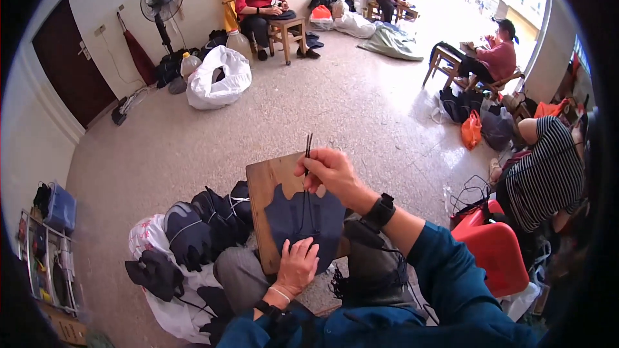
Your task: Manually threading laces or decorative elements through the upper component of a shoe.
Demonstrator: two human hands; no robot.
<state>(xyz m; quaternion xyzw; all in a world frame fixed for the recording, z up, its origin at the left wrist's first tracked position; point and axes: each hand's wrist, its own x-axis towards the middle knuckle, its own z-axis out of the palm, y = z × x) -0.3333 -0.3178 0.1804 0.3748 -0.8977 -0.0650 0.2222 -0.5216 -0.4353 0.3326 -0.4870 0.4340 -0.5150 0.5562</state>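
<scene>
A dark navy fabric piece (278,219) with a scalloped edge lies flat on a small wooden stool top (271,177) in front of me. My left hand (297,264) rests on its lower part, fingers stretched out over the cloth. Above the stool's far right side, my right hand (329,171) is closed in a pinch on a thin black cord (309,145). Two short ends stick up past my fingers. Below them, dark strands run down to the fabric near my left fingertips; how they join it is too small to tell.
Bundles of tied dark fabric pieces (187,235) lie on white sacking to my left. At my right stands a red plastic stool (493,258), beside a person in a striped top (545,177). Several others sit farther off near a white sack (219,80) and a fan (161,0).
</scene>
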